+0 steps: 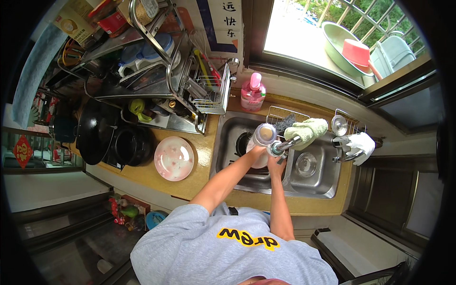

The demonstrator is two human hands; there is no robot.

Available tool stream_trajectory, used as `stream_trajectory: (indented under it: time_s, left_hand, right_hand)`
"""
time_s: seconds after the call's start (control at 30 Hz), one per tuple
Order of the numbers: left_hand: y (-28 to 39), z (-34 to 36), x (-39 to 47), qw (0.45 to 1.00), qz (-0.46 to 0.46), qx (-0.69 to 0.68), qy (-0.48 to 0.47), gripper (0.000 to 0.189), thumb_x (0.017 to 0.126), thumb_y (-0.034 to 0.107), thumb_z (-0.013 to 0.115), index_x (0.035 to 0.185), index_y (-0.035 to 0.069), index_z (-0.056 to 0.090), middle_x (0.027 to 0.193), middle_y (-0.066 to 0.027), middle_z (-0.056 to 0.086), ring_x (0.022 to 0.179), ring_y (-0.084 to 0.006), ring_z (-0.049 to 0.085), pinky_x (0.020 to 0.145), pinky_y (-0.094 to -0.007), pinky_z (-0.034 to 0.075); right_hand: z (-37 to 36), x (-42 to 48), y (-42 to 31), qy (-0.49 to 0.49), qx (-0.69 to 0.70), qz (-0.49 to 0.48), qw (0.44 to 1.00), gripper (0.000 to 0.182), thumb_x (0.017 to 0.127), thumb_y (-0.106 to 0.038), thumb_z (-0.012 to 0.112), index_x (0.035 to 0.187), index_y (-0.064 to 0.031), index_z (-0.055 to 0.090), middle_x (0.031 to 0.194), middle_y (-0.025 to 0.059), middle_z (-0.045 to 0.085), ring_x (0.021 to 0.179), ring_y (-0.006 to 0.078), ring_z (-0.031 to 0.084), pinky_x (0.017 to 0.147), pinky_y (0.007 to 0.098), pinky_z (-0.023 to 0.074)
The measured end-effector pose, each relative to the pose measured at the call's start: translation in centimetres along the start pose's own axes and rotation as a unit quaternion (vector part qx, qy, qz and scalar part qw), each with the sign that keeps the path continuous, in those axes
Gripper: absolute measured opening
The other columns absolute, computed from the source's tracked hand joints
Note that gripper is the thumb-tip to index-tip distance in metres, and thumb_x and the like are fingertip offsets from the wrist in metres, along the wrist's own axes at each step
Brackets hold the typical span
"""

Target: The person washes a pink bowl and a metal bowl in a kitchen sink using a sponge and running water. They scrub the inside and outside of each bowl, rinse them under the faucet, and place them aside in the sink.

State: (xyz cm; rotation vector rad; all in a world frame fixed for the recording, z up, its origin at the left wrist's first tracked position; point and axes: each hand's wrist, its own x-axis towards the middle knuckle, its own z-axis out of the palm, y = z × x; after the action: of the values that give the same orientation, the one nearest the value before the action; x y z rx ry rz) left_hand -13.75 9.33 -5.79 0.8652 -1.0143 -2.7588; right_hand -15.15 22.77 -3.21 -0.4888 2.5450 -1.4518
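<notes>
Over the left basin of a stainless steel double sink (223,149), my left hand (257,151) and my right hand (276,165) hold a pale plate (259,161) between them, below the faucet (286,143). The faucet head and a clear plastic cup-like part (265,134) partly cover the hands and the plate. A green cloth (308,131) is draped on the faucet. In the right basin lies a clear glass bowl (306,164). A pink patterned plate (174,158) rests on the counter left of the sink. Something dark, partly hidden, is inside the left basin.
A pink soap bottle (253,93) stands behind the sink. Wire baskets, one with a dark scrubber (284,123), line its back edge. A metal rack (171,82) with utensils and a black wok (94,131) are at the left. White cloth (360,146) hangs at the right.
</notes>
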Motion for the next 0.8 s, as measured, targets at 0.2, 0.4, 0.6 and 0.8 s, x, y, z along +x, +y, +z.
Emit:
stream_trajectory:
  time_s: [0.2, 0.4, 0.6, 0.8]
  left_hand:
    - [1.0, -0.9, -2.9, 0.987, -0.063, -0.126, 0.079, 0.022, 0.087, 0.021, 0.069, 0.104, 0.006, 0.067, 0.094, -0.006, 0.07, 0.078, -0.0189, 0.068, 0.072, -0.0364, 0.056]
    - [2.3, -2.0, -4.9, 0.981, 0.121, 0.019, 0.15, 0.023, 0.097, 0.021, 0.061, 0.101, -0.001, 0.068, 0.094, -0.0057, 0.068, 0.083, -0.0141, 0.064, 0.073, -0.0319, 0.052]
    - [4.5, -1.3, -7.7, 0.975, 0.14, 0.026, 0.173, 0.027, 0.096, 0.023, 0.064, 0.1, -0.003, 0.068, 0.09, -0.0057, 0.068, 0.081, -0.0141, 0.063, 0.072, -0.0322, 0.051]
    - [4.4, -5.3, -10.5, 0.972, 0.11, -0.078, 0.194, 0.036, 0.096, 0.02, 0.062, 0.119, -0.006, 0.06, 0.107, -0.0144, 0.068, 0.093, -0.0235, 0.069, 0.082, -0.0374, 0.057]
  right_hand:
    - [0.0, -2.0, -6.2, -0.139, -0.084, 0.009, 0.987, 0.045, 0.078, -0.018, 0.064, 0.12, -0.002, 0.06, 0.108, 0.0171, 0.069, 0.098, 0.033, 0.066, 0.088, 0.04, 0.0499]
    - [4.0, 1.4, -1.2, -0.212, 0.264, 0.052, 0.939, 0.035, 0.09, -0.009, 0.058, 0.123, 0.0002, 0.061, 0.118, 0.005, 0.064, 0.108, 0.0164, 0.059, 0.093, 0.0304, 0.0464]
    - [6.3, 6.7, -2.1, -0.18, 0.148, -0.163, 0.959, 0.031, 0.094, -0.014, 0.059, 0.122, -0.0017, 0.061, 0.118, 0.007, 0.064, 0.106, 0.0182, 0.061, 0.093, 0.0337, 0.0482]
    - [6.4, 5.1, 3.0, -0.26, 0.156, -0.111, 0.946, 0.027, 0.099, -0.018, 0.06, 0.122, -0.0035, 0.061, 0.119, 0.009, 0.065, 0.105, 0.0201, 0.062, 0.093, 0.037, 0.0501]
